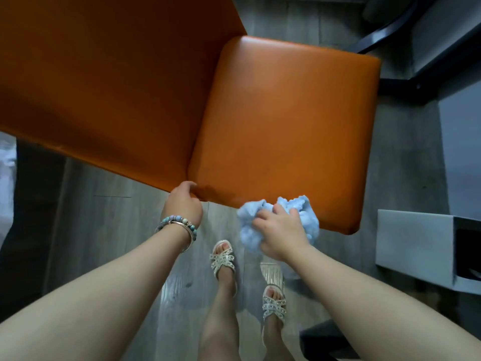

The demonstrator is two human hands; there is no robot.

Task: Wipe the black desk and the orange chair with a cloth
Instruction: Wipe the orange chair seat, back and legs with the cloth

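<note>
— Hands?
— Left hand [183,204] curls over the orange chair [283,131] seat's edge at seven o'clock; right hand [279,230] clutches a fluffy blue cloth [299,204] at five.
— Texture?
— Smooth, glossy leather, rounded corners.

orange chair [281,131] backrest cut off left

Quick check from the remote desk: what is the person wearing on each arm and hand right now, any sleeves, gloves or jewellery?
Both forearms are bare: no sleeves or gloves show. The left hand has bracelets at the wrist: a string of round beads in turquoise, lilac and pale tones, plus thin silver-coloured bangles. The right hand and its wrist carry nothing visible, and no rings show on the fingers of either hand.
</note>
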